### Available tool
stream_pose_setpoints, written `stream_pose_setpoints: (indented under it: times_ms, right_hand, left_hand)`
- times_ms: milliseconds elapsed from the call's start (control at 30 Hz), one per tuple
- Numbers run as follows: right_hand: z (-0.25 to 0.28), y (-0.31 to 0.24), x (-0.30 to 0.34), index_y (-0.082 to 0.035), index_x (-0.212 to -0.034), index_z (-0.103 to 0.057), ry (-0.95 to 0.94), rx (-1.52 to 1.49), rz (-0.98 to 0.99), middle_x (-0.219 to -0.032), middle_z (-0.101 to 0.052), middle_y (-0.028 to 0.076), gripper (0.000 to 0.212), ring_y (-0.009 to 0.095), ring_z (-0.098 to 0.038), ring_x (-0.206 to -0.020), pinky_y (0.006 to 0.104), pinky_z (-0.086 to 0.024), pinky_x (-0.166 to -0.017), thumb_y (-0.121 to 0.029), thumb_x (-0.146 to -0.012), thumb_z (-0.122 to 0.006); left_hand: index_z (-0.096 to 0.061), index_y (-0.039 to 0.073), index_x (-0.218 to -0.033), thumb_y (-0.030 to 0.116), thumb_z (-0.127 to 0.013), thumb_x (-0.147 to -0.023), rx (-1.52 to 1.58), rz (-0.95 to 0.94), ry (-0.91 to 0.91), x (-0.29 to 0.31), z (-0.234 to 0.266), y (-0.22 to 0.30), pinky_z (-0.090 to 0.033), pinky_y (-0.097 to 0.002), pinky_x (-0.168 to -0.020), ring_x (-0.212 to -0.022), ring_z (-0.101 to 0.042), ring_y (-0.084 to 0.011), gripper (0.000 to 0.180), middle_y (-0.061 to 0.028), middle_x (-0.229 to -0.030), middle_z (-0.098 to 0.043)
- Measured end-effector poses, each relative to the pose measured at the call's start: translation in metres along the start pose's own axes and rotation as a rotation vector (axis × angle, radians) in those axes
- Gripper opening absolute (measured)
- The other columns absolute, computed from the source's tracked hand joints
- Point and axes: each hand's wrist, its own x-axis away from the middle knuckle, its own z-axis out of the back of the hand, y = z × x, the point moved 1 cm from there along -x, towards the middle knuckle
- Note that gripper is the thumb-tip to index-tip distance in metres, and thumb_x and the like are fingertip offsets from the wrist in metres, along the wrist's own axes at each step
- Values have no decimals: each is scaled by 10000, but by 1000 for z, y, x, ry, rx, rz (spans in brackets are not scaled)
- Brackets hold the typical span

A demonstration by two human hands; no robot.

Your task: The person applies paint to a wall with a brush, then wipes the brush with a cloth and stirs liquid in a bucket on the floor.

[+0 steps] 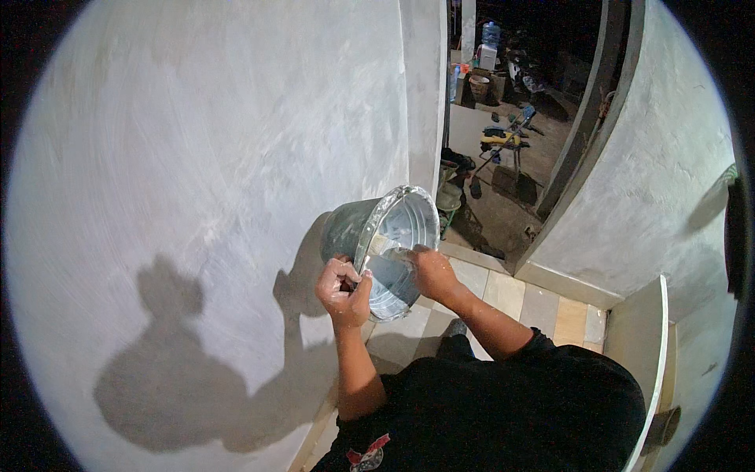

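Observation:
A grey bucket (342,224), smeared with whitish material, is tilted with its mouth facing right, close beside the wall. My left hand (342,287) is closed on the near-left part of its rim, with whitish residue on the fingers. Inside the mouth, my right hand (432,275) is closed on a small flat tool (399,254); its grip is hidden by the fingers. A pale, squarish piece (379,244) shows between the two hands; whether it belongs to the same tool I cannot tell. Greyish material lies low inside the bucket.
A white-grey, streaked wall (212,157) rises at my left, bearing my shadow. Ahead, a doorway opens onto a dark area with a folding stand (511,138), a small tub (479,85) and a water dispenser (487,51). A pale upright panel (649,354) stands at right above floor tiles (503,299).

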Motion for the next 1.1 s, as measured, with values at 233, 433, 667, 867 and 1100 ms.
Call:
stream_pose_setpoints:
  times_ms: [233,433,667,867,1100]
  right_hand:
    - [3,-15,8,-57,-1117,-688,-94,-13,-52,-990,-672,221,365,419,-660,-943,495,-537,-832,-52,-759,-620]
    - [3,-7,18,-11,-1054,-704,-159,-185,28,-961,-698,233,303,428,-678,-881,511,-548,-802,-100,-772,-637]
    - [17,31,40,-39,-1124,-684,-231,-1224,-341,-809,-644,28,268,141,-528,-644,285,-416,-589,-136,-874,-671]
    - [37,43,58,-78,-1063,-659,-261,-1624,-602,-765,-555,-32,141,77,-435,-583,239,-314,-516,-174,-972,-611]
    - [42,50,59,-92,-1040,-661,-275,-1606,-591,-860,-635,-22,117,98,-570,-688,248,-459,-636,-184,-980,-619]
  left_hand:
    - [-473,89,-705,-99,-656,-697,116,-135,52,-3,-5,-14,-389,-258,-699,-559,-335,-52,262,37,-599,-419]
    - [-484,79,-727,-91,-665,-708,56,-34,43,-1,-5,-7,-336,-227,-593,-598,-368,-36,249,24,-699,-472]
    - [-450,82,-727,-84,-631,-666,25,147,110,-1,-14,-1,-303,-254,-602,-639,-372,-62,253,32,-700,-398]
    - [-440,85,-729,-70,-630,-663,46,180,137,-1,-19,-1,-293,-252,-588,-622,-361,-58,254,45,-710,-389]
    - [-473,76,-734,-63,-630,-686,10,351,141,-14,-24,-17,-296,-242,-573,-604,-377,-55,215,48,-674,-413]
